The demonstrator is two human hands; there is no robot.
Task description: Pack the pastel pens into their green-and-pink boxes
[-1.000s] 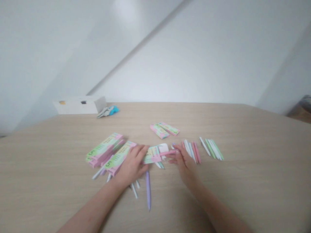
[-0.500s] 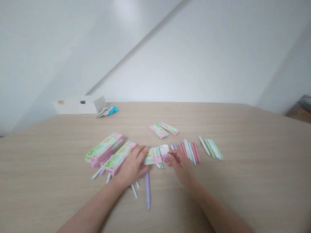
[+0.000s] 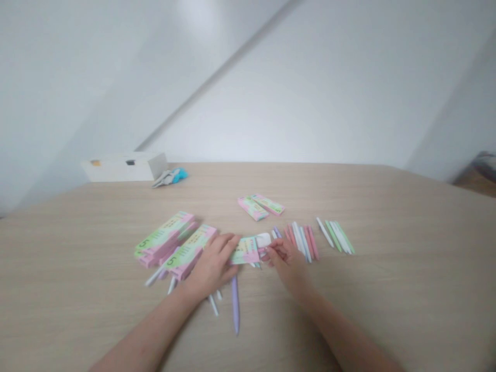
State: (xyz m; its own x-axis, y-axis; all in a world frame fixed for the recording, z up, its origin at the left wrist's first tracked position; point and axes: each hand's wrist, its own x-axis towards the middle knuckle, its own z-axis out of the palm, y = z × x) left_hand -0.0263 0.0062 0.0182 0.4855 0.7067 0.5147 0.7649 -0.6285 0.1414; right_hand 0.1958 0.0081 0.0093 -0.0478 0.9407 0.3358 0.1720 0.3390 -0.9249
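Note:
My left hand [image 3: 216, 262] is closed around a small pink and green pen box [image 3: 247, 250] lying flat, its white flap [image 3: 264, 238] open toward the right. At that open end my right hand [image 3: 289, 264] pinches a pink pen [image 3: 263, 252], whose far part is hidden by the box. A purple pen [image 3: 235, 307] lies on the table just below the held box. Several white pens [image 3: 213, 305] poke out from under my left hand and forearm. Just beyond my right hand is a row of pink, white and blue pens [image 3: 303, 243].
Stacked pen boxes [image 3: 170, 232] lie to the left, with pens under them. Two more pen boxes [image 3: 252, 207] rest farther back. Green and white pens [image 3: 338, 236] lie at right. A white carton [image 3: 120, 169] and a grey and blue bundle [image 3: 170, 177] are at the back left.
My right hand stays at the box's open end with the pink pen, which seems a little farther into the box. My left hand has hardly moved. The view shifts slightly.

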